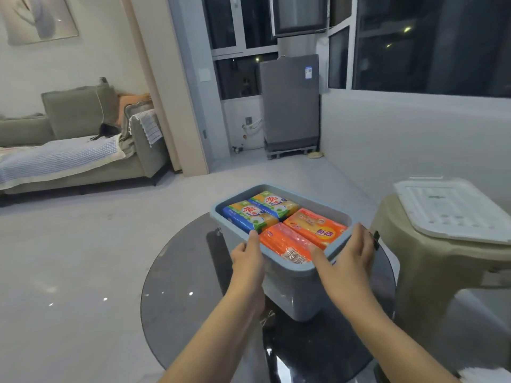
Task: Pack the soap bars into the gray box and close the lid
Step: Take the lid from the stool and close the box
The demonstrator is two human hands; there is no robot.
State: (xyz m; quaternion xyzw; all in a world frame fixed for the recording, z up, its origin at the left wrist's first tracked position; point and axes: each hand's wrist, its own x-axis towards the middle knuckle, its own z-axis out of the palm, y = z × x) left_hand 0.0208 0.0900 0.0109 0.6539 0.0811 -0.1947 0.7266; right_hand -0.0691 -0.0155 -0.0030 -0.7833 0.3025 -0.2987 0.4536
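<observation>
**Lid Lay to Your Right, Off the Box**

Head view. You had the gray box (293,288) standing on the round dark glass bench (188,286), directly ahead of you. Four wrapped soap bars filled its top layer: two blue-and-green bars (249,214) on the far left side and two orange bars (312,230) on the near right side, all lying flat and side by side, below the rim. No loose bars showed on the bench, so the packing step appeared complete.

Your left hand (249,255) rested on the near left edge of the rim, fingers spread loosely and the thumb over the lip, not clamped on anything. Your right hand (351,255) lay along the right edge of the rim, fingers extended and apart, likewise holding nothing.

The white lid (453,211) sat flat on the beige stool (431,261), just beside the bench on your right and clear of the box. Its long axis ran roughly away from you and leftward, close to parallel with the long side of the box.

Your right hand was the nearer one to the lid. The closing move therefore likely called for a rightward reach, then a carry leftward over the opening with little rotation needed.
</observation>
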